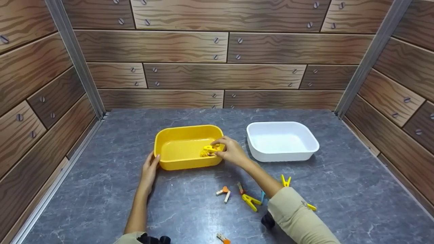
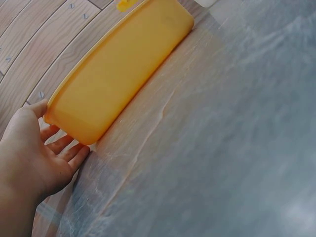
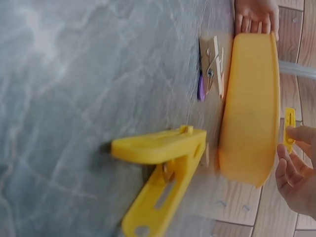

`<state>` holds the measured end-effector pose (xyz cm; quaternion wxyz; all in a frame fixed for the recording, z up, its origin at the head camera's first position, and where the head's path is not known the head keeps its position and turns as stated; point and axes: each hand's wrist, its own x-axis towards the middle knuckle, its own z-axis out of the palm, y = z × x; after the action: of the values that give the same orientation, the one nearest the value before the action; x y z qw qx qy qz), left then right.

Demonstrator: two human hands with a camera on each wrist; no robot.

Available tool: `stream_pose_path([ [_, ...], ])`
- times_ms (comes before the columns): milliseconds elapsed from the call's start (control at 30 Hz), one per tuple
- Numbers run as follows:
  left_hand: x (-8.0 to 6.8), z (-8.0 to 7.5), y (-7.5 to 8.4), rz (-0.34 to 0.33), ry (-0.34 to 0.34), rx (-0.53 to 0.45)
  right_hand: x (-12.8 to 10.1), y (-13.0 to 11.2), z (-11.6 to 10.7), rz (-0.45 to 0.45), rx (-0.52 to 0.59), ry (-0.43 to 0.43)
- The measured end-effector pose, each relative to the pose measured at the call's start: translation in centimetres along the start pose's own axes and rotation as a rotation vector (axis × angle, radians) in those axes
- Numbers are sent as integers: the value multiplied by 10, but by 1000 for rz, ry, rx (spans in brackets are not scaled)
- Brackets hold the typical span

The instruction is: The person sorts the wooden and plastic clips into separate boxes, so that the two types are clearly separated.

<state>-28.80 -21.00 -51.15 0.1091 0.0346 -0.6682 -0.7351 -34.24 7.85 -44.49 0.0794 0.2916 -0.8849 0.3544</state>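
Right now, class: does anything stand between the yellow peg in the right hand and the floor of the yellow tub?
Nothing visible does. The right hand pinches the yellow peg just inside the yellow tub, above its bare floor. The left hand rests against the tub's outer left corner, clear of the opening.

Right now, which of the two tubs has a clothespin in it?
The yellow tub, where the right hand pinches a yellow clothespin. The white tub holds none.
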Motion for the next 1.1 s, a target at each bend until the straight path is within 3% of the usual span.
stream_pose_path([
  [300,-3,4,4,-11,-6,3,5,22,6,68,31,67],
  [700,1,2,-1,-14,3,23,4,26,20,167,159,138],
  [1100,-2,-1,3,-23,6,37,6,25,27,145,201,168],
])
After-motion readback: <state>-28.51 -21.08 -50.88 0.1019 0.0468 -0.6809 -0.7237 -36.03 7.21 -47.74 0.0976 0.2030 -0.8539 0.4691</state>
